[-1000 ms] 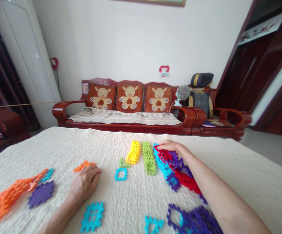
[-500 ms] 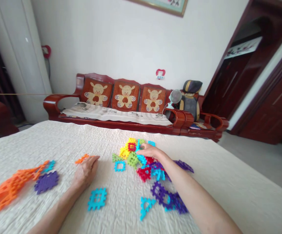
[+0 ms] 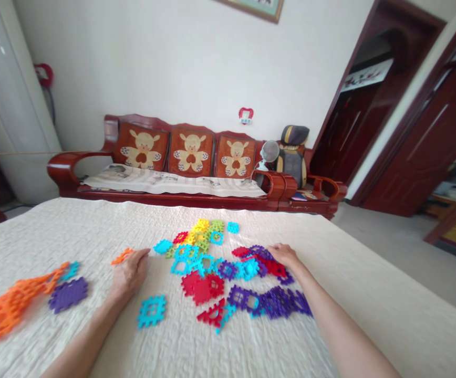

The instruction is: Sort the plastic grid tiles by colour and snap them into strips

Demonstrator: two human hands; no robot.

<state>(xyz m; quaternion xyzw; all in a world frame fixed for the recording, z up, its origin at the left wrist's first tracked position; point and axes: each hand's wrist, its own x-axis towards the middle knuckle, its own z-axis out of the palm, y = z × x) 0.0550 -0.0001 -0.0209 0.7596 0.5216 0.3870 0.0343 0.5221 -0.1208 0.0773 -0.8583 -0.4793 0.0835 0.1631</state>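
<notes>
My left hand (image 3: pixel 131 270) rests on the bed-like quilted surface with its fingers curled together. An orange interlocking tile (image 3: pixel 121 256) sticks out beyond its knuckles; what is under the fingers is hidden. My right hand (image 3: pixel 285 255) is at the right edge of a spread of plastic tiles, fingers reaching onto it beside a purple tile (image 3: pixel 258 252) and red tiles (image 3: pixel 276 268). No tile shows lifted in it. In the middle lie blue tiles (image 3: pixel 186 254), yellow tiles (image 3: pixel 202 226), green tiles (image 3: pixel 217 226) and red tiles (image 3: pixel 203 289). Nearer are overlapping purple tiles (image 3: pixel 277 303).
Linked orange tiles (image 3: pixel 11 302) and a solid purple tile (image 3: pixel 69 295) lie at the left. A lone blue tile (image 3: pixel 151 311) is between my forearms. Beyond the quilted cover (image 3: pixel 105 220) stands a wooden sofa (image 3: pixel 68 165), with a small fan (image 3: pixel 270 151) near its right arm.
My right hand has moved right, away from the middle of the pile. The tiles are now spread out more, with red and blue ones shifted left. My left hand stays by the orange tile.
</notes>
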